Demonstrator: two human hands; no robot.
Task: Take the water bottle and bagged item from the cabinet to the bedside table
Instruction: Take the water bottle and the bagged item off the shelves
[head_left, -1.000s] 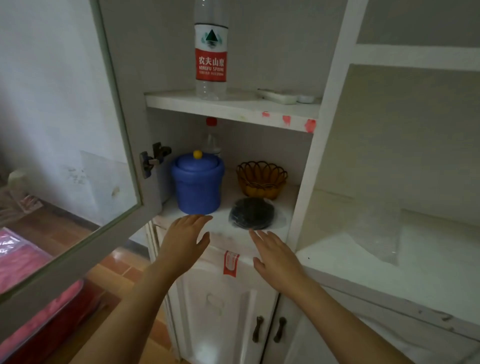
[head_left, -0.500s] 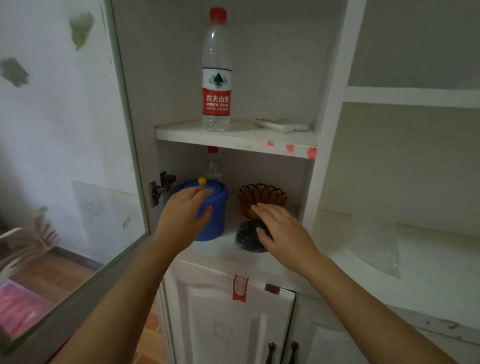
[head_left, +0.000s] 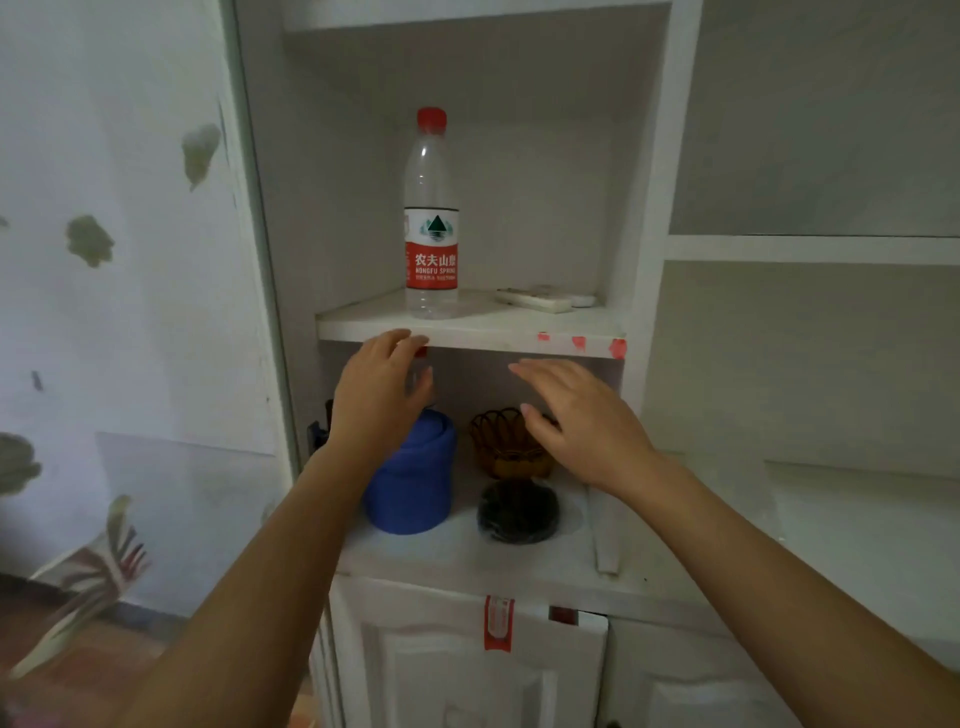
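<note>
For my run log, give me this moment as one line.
left hand: open, empty | right hand: open, empty | clear red-capped water bottle: upright, upper shelf, untouched | dark bagged item: lower shelf, untouched

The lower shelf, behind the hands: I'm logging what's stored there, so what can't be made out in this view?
- Second bottle: only its red cap and neck show; the left hand and blue container cover the rest.
- Bagged item: dark, contents unreadable.
- Wicker basket: right hand hides its right side.
</note>
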